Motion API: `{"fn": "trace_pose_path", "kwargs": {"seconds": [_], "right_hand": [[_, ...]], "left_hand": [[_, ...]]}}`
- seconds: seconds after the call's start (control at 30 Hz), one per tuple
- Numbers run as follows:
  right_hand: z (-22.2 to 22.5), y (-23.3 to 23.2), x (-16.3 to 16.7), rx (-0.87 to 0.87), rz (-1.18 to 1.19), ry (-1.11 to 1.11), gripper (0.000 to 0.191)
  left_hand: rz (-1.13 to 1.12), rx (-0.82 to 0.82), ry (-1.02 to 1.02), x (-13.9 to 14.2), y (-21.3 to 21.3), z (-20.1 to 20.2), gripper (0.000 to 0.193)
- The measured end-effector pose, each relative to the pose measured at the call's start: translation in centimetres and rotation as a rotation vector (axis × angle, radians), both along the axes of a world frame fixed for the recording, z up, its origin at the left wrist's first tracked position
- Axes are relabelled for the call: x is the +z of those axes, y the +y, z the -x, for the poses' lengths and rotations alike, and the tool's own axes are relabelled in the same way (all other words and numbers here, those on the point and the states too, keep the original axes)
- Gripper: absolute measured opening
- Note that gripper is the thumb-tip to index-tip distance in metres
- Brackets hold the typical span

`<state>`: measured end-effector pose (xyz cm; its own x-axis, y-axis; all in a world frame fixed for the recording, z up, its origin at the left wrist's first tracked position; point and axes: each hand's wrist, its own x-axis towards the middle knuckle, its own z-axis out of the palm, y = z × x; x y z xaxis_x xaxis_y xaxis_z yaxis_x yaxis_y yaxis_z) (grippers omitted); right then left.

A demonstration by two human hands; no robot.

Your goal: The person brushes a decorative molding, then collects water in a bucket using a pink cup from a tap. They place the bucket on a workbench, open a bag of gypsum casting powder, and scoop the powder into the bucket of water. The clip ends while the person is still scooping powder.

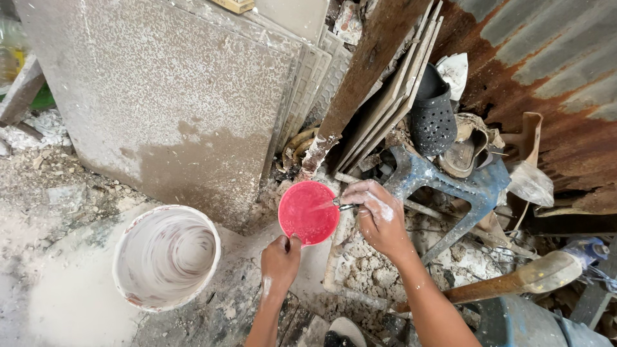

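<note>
Water runs into the red bowl (308,213) I grip by its near rim, left hand (280,258); right hand (378,217) pinches the tap (342,205). Best kept level, right of the white bucket (166,257).

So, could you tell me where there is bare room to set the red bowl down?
Open dusty floor lies left of the white bucket, in front of the leaning slab. Right of the red bowl, around the right hand, rubble, blue stool and shoes crowd everything.
</note>
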<state>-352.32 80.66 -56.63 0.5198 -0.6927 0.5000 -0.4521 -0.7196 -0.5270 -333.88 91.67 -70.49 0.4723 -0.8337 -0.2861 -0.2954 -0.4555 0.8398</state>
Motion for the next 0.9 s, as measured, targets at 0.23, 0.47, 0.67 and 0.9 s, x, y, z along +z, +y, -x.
{"fn": "trace_pose_path", "kwargs": {"seconds": [0.23,0.47,0.67,0.9], "right_hand": [[1.4,-1.3,-2.2,0.111,-0.333,-0.3,0.039],[0.7,0.1,-2.8,-0.03,0.188,-0.37,0.032],[-3.9,7.8,-10.3,0.249,0.242,-0.673,0.011],[-14.4,11.4,-20.8,0.431,-0.856,0.12,0.022]], "left_hand": [[-0.001,0.014,0.035,0.2,-0.1,-0.3,0.044],[0.038,0.107,0.081,0.7,1.8,-2.9,0.044],[0.098,0.198,-0.066,1.1,6.2,-8.7,0.04],[-0.011,0.406,-0.206,0.8,11.8,-15.3,0.04]]}}
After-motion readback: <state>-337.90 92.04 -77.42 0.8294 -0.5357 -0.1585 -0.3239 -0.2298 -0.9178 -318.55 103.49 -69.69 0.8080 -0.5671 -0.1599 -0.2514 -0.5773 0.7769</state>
